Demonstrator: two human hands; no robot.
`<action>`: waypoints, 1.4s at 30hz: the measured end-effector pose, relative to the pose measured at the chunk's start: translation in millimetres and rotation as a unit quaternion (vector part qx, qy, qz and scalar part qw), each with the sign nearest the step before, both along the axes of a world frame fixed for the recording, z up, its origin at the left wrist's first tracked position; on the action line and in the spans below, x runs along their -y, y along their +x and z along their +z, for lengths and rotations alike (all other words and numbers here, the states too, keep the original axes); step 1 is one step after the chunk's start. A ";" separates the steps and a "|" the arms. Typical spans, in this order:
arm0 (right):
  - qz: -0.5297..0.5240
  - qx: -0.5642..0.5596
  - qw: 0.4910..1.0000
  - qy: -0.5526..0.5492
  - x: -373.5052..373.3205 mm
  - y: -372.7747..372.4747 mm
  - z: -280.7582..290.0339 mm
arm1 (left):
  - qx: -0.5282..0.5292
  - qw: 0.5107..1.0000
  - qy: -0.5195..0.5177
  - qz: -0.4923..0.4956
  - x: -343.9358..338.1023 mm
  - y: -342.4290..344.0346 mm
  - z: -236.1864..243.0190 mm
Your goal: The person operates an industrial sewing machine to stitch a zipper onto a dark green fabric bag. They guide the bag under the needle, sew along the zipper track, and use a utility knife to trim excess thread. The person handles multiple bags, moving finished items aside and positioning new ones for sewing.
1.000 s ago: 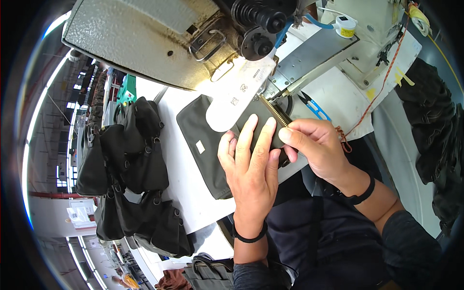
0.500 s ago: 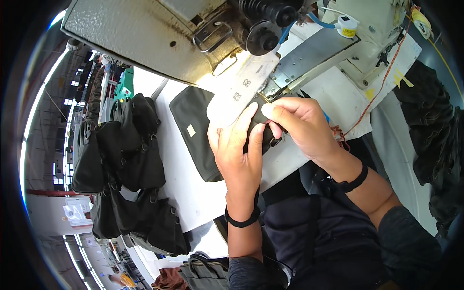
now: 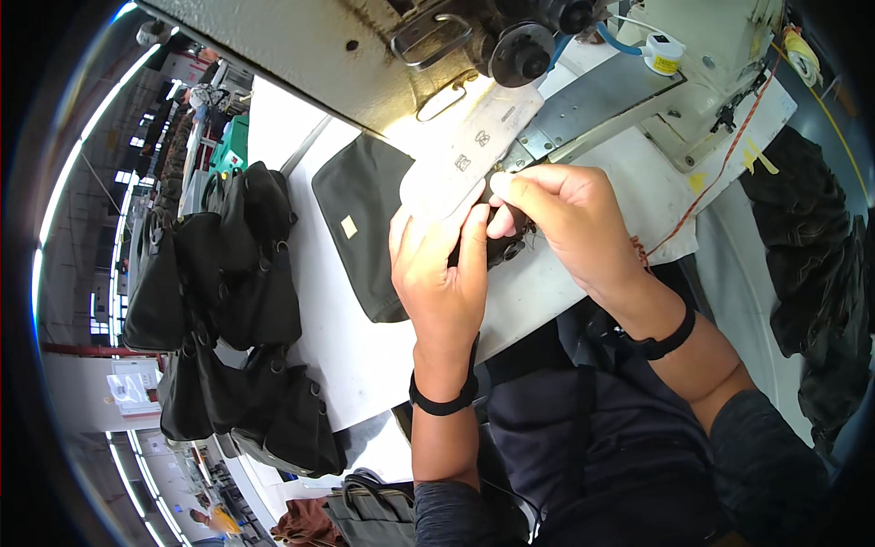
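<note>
A black bag (image 3: pixel 357 260) with a small pale label lies on the white table under the sewing machine's head. My left hand (image 3: pixel 439 278) presses on the bag's right part, fingers stretched forward and thumb apart. A bright white guard plate (image 3: pixel 469 150) hides some of its fingertips. My right hand (image 3: pixel 579 214) pinches the bag's edge between thumb and forefinger, close to the machine's metal bed (image 3: pixel 592 109). The stitching point is mostly hidden by the guard plate and my fingers.
Several black bags (image 3: pixel 237 264) hang or stand in a heap at the left. Above is the sewing machine head (image 3: pixel 301 55). A white round container (image 3: pixel 663 55) stands by the machine's base. Dark pieces (image 3: pixel 807 255) hang at the right; an orange cord (image 3: pixel 720 173) crosses the table.
The view has shifted slightly, so the machine appears a little farther right. The bag's edge has turned in under my hands, and the gold zipper strip near my fingertips no longer shows.
</note>
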State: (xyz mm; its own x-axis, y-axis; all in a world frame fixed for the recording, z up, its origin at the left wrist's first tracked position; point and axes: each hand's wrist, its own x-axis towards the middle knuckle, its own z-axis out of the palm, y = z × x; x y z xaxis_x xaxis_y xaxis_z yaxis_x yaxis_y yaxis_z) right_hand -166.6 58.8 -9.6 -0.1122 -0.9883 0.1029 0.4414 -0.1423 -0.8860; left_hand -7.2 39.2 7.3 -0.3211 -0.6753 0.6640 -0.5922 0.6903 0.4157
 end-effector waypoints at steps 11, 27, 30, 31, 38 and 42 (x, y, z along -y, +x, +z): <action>0.014 -0.048 0.998 0.028 -9.6 -13.0 -4.2 | 0.073 0.996 -0.046 -0.006 -11.4 0.5 -6.7; 0.034 -0.089 0.995 -0.014 -11.3 -22.2 -5.3 | 0.099 0.974 -0.183 0.085 1.6 -15.7 -18.5; 0.031 -0.109 0.993 -0.021 -10.2 -23.3 -14.6 | 0.084 0.971 -0.209 0.074 4.8 -12.5 -12.3; 0.022 -0.110 0.994 -0.019 -11.1 -23.4 -15.1 | 0.082 0.972 -0.208 0.066 5.0 -13.3 -12.5; -0.039 -0.072 0.995 -0.057 -7.3 -7.5 -20.9 | 0.059 0.978 -0.195 0.047 4.0 -13.6 -11.1; -0.041 -0.038 0.997 -0.052 -5.6 -4.7 -19.6 | 0.063 0.978 -0.187 0.062 6.0 -14.7 -11.0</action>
State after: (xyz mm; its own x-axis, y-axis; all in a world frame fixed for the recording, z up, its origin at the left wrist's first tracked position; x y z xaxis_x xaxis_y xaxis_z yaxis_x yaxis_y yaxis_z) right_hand -171.3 64.4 -29.2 -0.1812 -0.9594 0.2164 0.3571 -0.2692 -0.8944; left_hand -21.9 33.2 -3.8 -0.3470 -0.4323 0.8323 -0.7112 0.6998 0.0670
